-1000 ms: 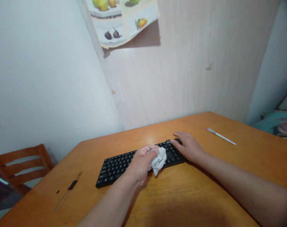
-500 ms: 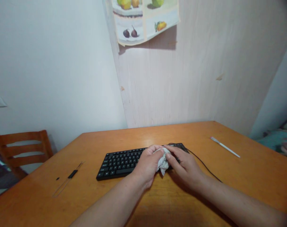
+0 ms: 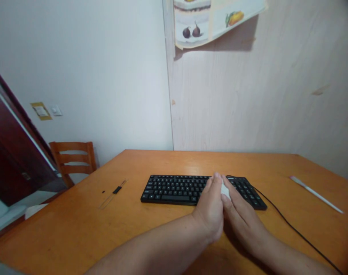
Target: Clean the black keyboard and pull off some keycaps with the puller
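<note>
- The white cloth [image 3: 225, 191] lies between the two palms, above the near edge of the keyboard [image 3: 174, 188], with only a small part of it in sight
- The left hand [image 3: 209, 210] and the right hand [image 3: 246, 223] press toward each other with fingers nearly straight, closed on the cloth from either side
- The cloth is probably light and soft, likely to fold, bunch and take the shape of the palms, with little risk of breaking; whether it is damp cannot be told
- A bunched middle would give the surest hold, since a loose corner could droop or let the wad open out
- The black keyboard rests flat on the tabletop [image 3: 76, 229]; its body looks stiff and fairly light, best taken by both short ends or steadied at its rim, away from the keys, which would give under the fingers
- Its cable [image 3: 277, 209] runs off the far side and toward the near right, bendy and apt to drag if the board is shifted
- The brush [image 3: 318, 196] lies to the right, well apart from the hands; the slim white handle seems light, likely to roll, and best pinched near its middle, clear of the bristles
</note>
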`<state>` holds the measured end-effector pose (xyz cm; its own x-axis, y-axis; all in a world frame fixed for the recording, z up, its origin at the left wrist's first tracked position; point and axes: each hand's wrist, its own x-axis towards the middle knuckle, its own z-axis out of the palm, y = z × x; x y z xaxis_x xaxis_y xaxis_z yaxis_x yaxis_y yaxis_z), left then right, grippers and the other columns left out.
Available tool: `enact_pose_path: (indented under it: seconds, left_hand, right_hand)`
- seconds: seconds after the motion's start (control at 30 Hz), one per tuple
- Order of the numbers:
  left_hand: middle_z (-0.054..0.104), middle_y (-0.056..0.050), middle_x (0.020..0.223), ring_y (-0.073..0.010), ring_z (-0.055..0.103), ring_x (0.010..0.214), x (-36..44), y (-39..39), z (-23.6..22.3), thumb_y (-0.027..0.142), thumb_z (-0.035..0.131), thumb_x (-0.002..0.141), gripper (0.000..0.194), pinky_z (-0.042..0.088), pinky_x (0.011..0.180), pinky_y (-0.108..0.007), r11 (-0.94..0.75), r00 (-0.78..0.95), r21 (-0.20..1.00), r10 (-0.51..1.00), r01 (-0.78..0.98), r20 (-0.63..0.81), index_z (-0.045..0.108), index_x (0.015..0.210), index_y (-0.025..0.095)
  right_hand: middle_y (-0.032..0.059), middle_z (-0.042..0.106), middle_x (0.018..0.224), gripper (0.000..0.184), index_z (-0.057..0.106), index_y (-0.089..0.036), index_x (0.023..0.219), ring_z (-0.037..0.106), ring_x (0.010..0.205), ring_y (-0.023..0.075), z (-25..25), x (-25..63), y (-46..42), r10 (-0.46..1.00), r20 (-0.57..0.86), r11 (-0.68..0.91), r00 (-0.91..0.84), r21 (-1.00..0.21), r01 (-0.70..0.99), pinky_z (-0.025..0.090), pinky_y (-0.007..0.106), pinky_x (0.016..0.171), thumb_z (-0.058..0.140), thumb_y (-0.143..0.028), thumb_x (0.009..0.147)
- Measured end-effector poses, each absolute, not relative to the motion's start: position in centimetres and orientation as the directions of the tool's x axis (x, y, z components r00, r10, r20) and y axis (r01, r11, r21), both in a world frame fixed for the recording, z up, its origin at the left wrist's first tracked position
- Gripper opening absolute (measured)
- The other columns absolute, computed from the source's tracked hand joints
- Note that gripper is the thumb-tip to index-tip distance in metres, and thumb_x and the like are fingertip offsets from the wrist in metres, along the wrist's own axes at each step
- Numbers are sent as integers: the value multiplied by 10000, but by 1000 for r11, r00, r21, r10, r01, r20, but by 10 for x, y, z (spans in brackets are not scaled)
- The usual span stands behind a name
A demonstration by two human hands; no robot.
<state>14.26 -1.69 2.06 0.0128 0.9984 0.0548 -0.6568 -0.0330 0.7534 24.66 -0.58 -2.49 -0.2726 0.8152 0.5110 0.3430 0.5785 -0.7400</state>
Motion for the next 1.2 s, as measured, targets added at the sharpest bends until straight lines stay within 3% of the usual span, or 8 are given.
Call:
enact_pose_path:
  seconds: [0.17,0.47,0.57,0.67,0.77,0.87,1.0,1.2]
  left_hand:
    - [678,-114,1166,-235,535,1258,143,-22,29,620,416,947,571,331,1141,-332,79,169,696,984,-713,61,665,1129,140]
    - [605,-110,1368,-238,445,1375,140,-22,21,716,349,916,734,228,1210,-350,79,186,846,982,-527,24,602,1307,148]
    - [484,-116,1494,-248,346,1442,138,-21,22,692,295,942,749,203,1218,-377,-43,187,937,976,-346,114,498,1421,153]
    - [270,-127,1609,-274,237,1488,123,-14,25,651,404,931,798,175,1221,-427,-226,180,974,959,24,218,271,1550,165]
    - [228,-147,1620,-283,192,1500,100,1,26,632,471,905,860,131,1222,-451,-406,183,789,914,461,363,208,1566,148]
    - [223,-158,1619,-324,136,1508,78,17,24,717,487,837,936,42,1214,-517,-394,251,528,912,752,324,266,1547,149]
    - [172,-192,1622,-395,88,1501,59,32,17,888,528,627,1219,-56,1164,-629,-393,351,322,918,861,182,242,1553,149]
    - [216,-217,1607,-441,138,1479,48,41,10,936,553,487,1334,-92,1122,-678,-387,387,270,920,881,57,276,1542,168]
  right_hand:
    - [75,446,1522,528,379,-280,1507,386,1413,264,-24,253,5,778,565,628,-276,-684,371,311,530,1168,422,-402,995]
    - [92,602,1346,433,513,-275,1393,551,1243,269,-14,259,12,717,639,691,-280,-596,409,436,481,1068,455,-316,966]
    - [99,654,1219,363,599,-264,1281,593,1136,268,-9,268,20,720,647,677,-250,-576,458,476,442,989,468,-305,946]
    - [100,674,1130,311,637,-231,1184,611,1057,257,-7,280,33,753,626,628,-204,-590,508,480,421,943,464,-318,940]
    - [88,685,1090,290,637,-216,1128,624,1020,241,-8,293,49,791,600,564,-119,-640,522,484,392,915,451,-340,943]
    - [89,695,1086,282,646,-210,1081,627,1036,250,-12,303,62,809,581,521,-94,-632,574,479,385,913,461,-353,923]
    - [87,700,1070,305,598,-210,1139,644,990,258,-20,314,74,852,516,448,-90,-629,636,490,400,867,461,-364,915]
    - [80,706,993,263,596,-221,1075,653,914,258,-24,322,78,869,481,422,-116,-597,683,501,385,789,480,-390,911]
